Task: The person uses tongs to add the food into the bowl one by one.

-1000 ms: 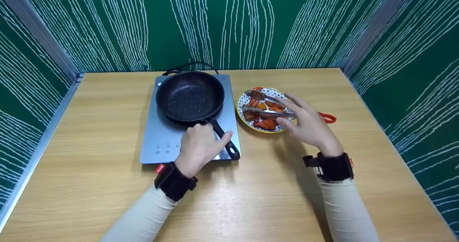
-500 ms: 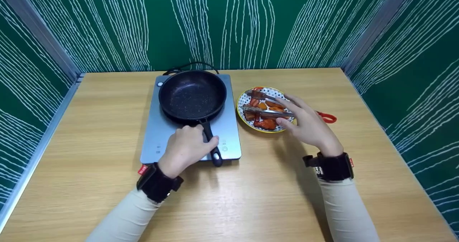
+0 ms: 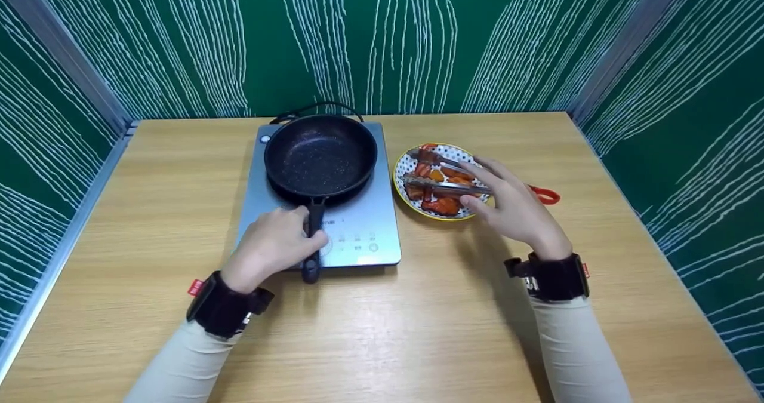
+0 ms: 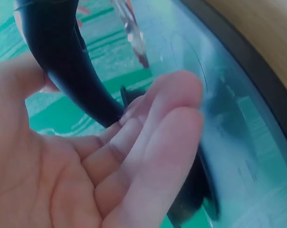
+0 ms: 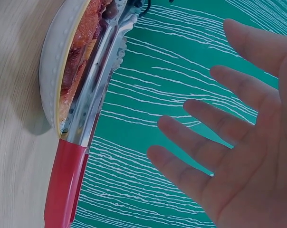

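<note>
A black frying pan (image 3: 320, 158) sits on the silver induction cooktop (image 3: 373, 212), its handle (image 3: 313, 242) pointing towards the front edge. My left hand (image 3: 271, 242) holds this handle between thumb and index finger, as the left wrist view also shows; the other fingers lie bent beneath it. Over at the right, my right hand (image 3: 514, 209) hovers with spread fingers above metal tongs (image 5: 98, 76) with red grips. The right wrist view shows a gap between hand and tongs. The tongs lie across a dotted, yellow-rimmed plate (image 3: 401, 191) holding several reddish-brown cooked pieces (image 3: 441, 205).
Touch controls (image 3: 357, 242) show on the cooktop's front part. A black cord (image 3: 319, 105) loops behind it. The wooden table (image 3: 418, 331) is bounded by green panels (image 3: 418, 45) with white lines at the back and both sides.
My left hand has swung the pan's handle to the left, from pointing front right to pointing nearly straight forward. The pan's body has shifted slightly right. My right hand has stayed put.
</note>
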Tool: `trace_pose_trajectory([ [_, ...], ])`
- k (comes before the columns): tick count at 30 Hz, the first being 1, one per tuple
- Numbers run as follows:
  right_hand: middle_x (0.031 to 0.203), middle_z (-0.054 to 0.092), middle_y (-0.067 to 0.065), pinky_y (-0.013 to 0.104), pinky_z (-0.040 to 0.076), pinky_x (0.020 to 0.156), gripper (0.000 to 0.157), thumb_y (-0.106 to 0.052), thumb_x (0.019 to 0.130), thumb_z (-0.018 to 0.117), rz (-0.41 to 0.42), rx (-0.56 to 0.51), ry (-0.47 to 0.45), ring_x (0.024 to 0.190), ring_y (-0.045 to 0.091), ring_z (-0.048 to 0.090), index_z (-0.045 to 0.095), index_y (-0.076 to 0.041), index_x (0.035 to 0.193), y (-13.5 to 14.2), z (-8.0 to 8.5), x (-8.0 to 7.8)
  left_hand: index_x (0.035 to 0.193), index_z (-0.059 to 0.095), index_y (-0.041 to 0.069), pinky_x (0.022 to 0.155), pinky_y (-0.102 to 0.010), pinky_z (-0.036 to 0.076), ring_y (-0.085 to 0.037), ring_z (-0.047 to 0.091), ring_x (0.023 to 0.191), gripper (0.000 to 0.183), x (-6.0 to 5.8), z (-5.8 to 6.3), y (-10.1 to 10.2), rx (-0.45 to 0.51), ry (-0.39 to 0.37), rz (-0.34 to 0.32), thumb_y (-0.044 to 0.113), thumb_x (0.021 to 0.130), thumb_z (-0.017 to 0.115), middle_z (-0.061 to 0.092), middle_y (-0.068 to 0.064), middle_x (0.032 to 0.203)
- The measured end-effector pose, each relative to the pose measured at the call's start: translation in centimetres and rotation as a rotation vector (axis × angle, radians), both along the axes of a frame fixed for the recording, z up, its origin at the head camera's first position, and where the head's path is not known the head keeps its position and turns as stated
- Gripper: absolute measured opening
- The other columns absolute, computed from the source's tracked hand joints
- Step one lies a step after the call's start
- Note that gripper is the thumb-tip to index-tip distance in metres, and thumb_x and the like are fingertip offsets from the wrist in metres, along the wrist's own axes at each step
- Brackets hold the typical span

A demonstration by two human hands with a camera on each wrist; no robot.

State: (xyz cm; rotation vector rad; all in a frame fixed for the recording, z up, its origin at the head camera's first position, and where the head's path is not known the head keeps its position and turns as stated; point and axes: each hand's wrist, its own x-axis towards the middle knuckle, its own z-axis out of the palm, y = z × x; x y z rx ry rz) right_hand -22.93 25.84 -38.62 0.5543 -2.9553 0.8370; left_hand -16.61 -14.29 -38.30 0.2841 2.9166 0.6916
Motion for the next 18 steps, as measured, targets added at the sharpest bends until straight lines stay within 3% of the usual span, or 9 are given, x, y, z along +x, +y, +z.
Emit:
trace_pose_trajectory([
  [6,0.171,0.030,0.015,0.074,0.032,0.114,0.065,-0.039,0.105,0.069,-0.003,0.001,-0.017,0.153,0.047,0.033,0.043,-0.031,0.163,0.0,0.0,0.1,0.111,0.065,0.008,0.059,-0.033,0.041,-0.020,0.059,0.065,0.028,0.1,0.3,-1.9,0.040,-0.057,0.012,0.034,0.100,0.061,0.061,-0.006,0.079],
  [18,0.169,0.033,0.018,0.072,0.032,0.115,0.064,-0.033,0.104,0.071,0.025,-0.017,0.011,0.152,0.047,0.035,0.045,-0.026,0.162,0.1,-0.1,-0.1,0.117,0.060,0.006,0.059,-0.036,0.043,-0.020,0.064,0.062,0.031,0.3,-0.4,-4.6,0.077,-0.046,0.102,0.030,0.104,0.047,0.066,-0.008,0.077],
])
